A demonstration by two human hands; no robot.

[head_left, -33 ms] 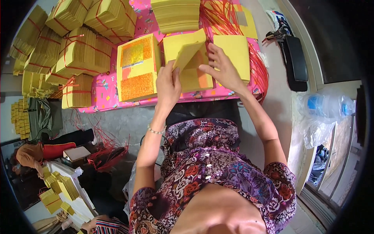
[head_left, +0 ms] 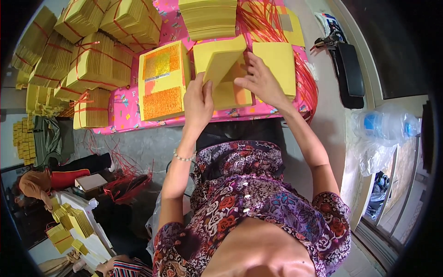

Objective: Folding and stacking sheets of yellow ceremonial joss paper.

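A few yellow paper sheets (head_left: 222,60) stand tilted up over a stack of yellow paper (head_left: 203,50) on the table. My left hand (head_left: 199,99) pinches their lower left edge between thumb and fingers. Just right of the raised sheets is my right hand (head_left: 263,82), fingers apart and nothing in it; whether its fingertips touch the paper I cannot tell. To the left lies a pile of yellow paper with orange and gold patches (head_left: 162,101). A plain yellow stack (head_left: 284,69) sits partly behind my right hand.
A pink patterned cloth (head_left: 123,108) covers the table. Bundles tied with red strips (head_left: 92,62) crowd its left side. A tall yellow stack (head_left: 207,19) stands at the back, beside loose red strips (head_left: 260,21). Other people (head_left: 69,177) are at the lower left, near another table.
The raised sheets and my left hand have shifted very slightly. My right hand has hardly moved.
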